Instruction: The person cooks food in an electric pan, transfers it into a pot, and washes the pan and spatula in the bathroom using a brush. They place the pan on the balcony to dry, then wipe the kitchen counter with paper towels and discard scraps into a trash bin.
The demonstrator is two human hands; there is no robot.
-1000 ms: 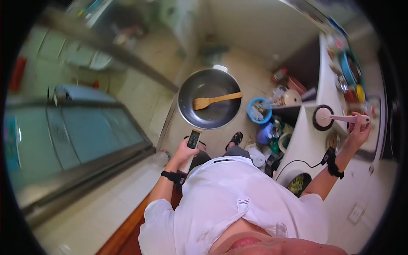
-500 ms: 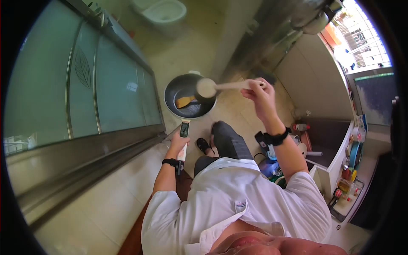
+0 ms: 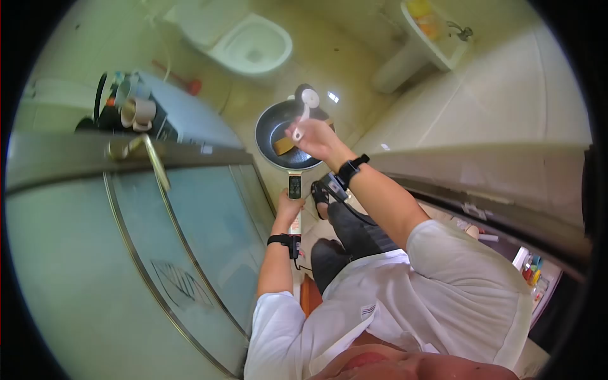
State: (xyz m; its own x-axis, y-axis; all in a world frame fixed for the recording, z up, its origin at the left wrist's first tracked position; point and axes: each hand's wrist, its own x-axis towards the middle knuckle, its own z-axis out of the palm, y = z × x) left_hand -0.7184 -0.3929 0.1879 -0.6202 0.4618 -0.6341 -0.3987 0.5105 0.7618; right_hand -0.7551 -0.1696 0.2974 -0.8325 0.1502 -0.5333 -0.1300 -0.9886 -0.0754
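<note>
One pan (image 3: 268, 128), likely stiff and front-heavy, best held by its handle (image 3: 295, 185), juts from the closed left hand (image 3: 289, 208); the right hand (image 3: 318, 139) pinches a light brush (image 3: 310, 98) above it.

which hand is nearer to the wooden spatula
Right: the right hand is over the pan and wooden spatula; the left hand grips the pan's handle, farther away.
</note>
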